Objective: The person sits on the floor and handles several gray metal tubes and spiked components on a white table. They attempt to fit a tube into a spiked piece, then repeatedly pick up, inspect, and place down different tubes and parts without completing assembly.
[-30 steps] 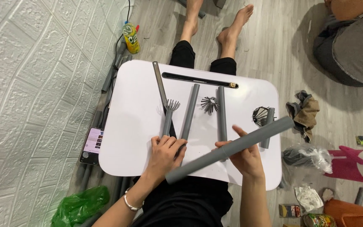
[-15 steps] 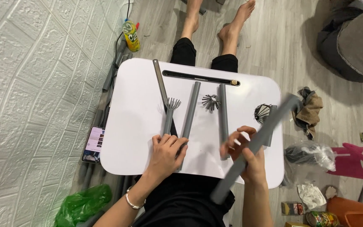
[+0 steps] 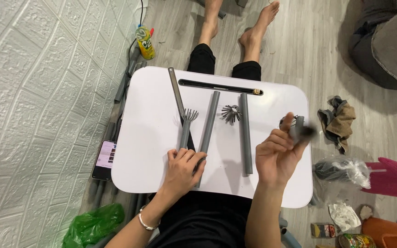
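My left hand [image 3: 184, 167] rests palm down on the near end of a grey tube [image 3: 209, 120] that lies on the white lap table [image 3: 148, 115]. My right hand [image 3: 274, 156] is raised above the table's right side. It grips another grey tube [image 3: 301, 132], blurred and seen almost end-on, pointing up at the camera. On the table lie a tube with fork-like tines [image 3: 186, 124], a dark flat bar [image 3: 175, 89], a grey spiky piece [image 3: 231, 113] and a third plain tube [image 3: 245, 133]. A second spiky piece is mostly hidden behind my right fingers.
A phone [image 3: 105, 154] and a green bag [image 3: 93, 225] lie on the floor by the left wall, along with several loose tubes. Another person's bare feet [image 3: 253, 27] are beyond the table. A cloth [image 3: 338, 121], plastic bag [image 3: 341, 167], pink object [image 3: 396, 177] and can [image 3: 354, 241] sit on the right.
My right hand has swung the long grey tube from lying slantwise over the table's front right to pointing up toward the camera. My left hand has stayed on its tube.
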